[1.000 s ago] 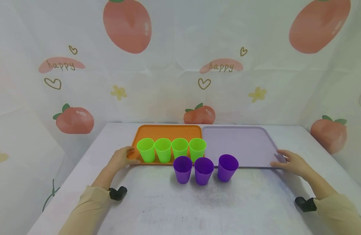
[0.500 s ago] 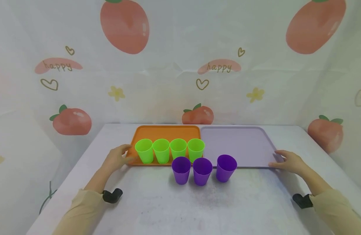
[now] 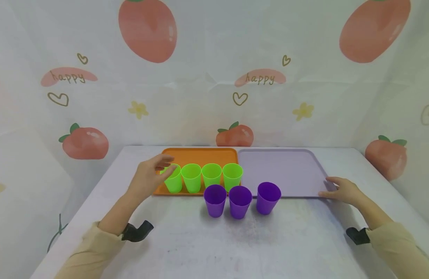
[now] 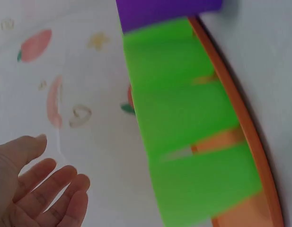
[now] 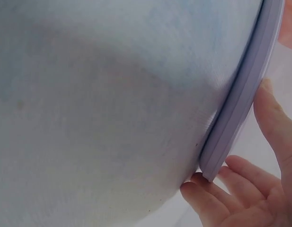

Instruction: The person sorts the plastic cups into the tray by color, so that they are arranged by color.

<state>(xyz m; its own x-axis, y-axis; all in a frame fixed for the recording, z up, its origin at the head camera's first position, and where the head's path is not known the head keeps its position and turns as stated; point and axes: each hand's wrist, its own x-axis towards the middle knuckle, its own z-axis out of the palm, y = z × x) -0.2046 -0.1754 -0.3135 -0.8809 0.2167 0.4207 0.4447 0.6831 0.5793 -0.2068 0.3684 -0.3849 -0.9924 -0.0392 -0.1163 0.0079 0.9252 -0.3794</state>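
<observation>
Raised above the left end of the orange tray (image 3: 204,155), my left hand (image 3: 147,177) has its fingers spread and holds nothing. In the head view it overlaps the nearest green cup (image 3: 174,185). Several green cups stand upright in a row along that tray's front. In the left wrist view, my left hand (image 4: 44,196) appears apart from the cups. My right hand (image 3: 346,192) grips the front right corner of the lavender tray (image 3: 280,168). The right wrist view shows the thumb (image 5: 271,111) against the tray's rim and the other fingers around its corner.
Three purple cups stand upright in front of the trays: a left one (image 3: 215,207), a middle one (image 3: 240,207) and a right one (image 3: 267,203). Both trays lie side by side at the back of the white table (image 3: 214,248), near a printed cloth backdrop (image 3: 197,97).
My left hand has let go of the orange tray's left edge, then risen and moved right over the leftmost green cup. My right hand stays at the lavender tray's corner. The view shifted slightly.
</observation>
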